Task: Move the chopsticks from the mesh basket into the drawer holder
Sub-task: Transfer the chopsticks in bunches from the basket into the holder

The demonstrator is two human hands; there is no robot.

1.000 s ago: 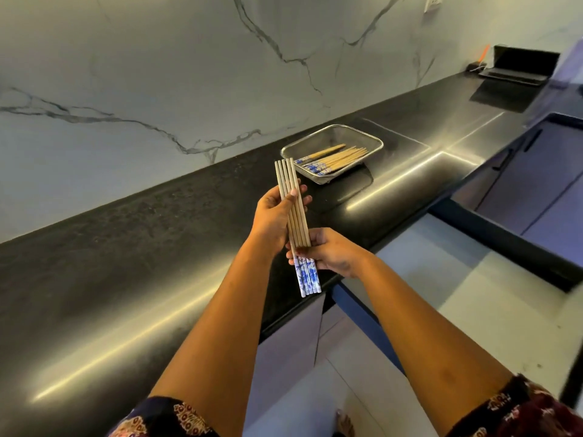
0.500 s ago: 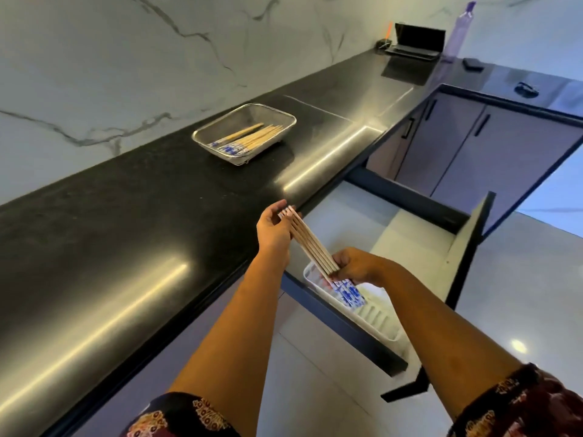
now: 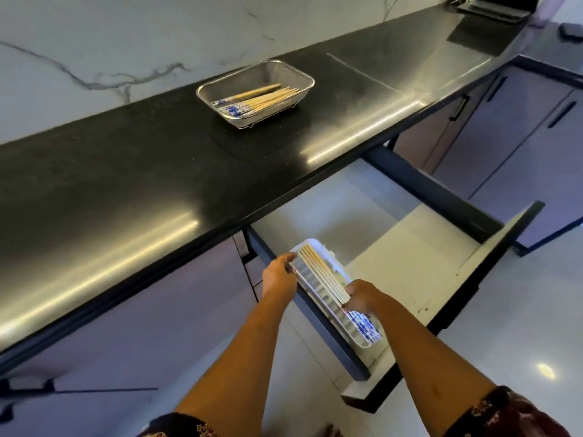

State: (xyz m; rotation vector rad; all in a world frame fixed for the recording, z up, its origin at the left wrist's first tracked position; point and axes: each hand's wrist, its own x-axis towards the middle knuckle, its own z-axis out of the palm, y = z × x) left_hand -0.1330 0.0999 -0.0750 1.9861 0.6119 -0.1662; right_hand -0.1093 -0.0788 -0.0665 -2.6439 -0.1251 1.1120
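Observation:
A bundle of wooden chopsticks [image 3: 321, 274] with blue-and-white patterned ends lies in the white ribbed holder [image 3: 315, 291] at the near left of the open drawer [image 3: 410, 247]. My right hand [image 3: 361, 296] grips the bundle near its patterned ends. At the bundle's plain tips, my left hand [image 3: 280, 272] touches them with its fingertips beside the holder's far end. On the black countertop stands the metal mesh basket [image 3: 303, 77], with several more chopsticks [image 3: 255, 100] lying in it.
The black countertop [image 3: 126, 171] runs along a marble wall. The drawer's front panel [image 3: 473, 288] juts out over the floor. Closed cabinet doors [image 3: 520, 146] stand to the right. A laptop [image 3: 498, 9] sits at the counter's far end.
Both hands have carried the bundle from above the counter down into the open drawer and lowered it onto the white holder. My view has swung right and down.

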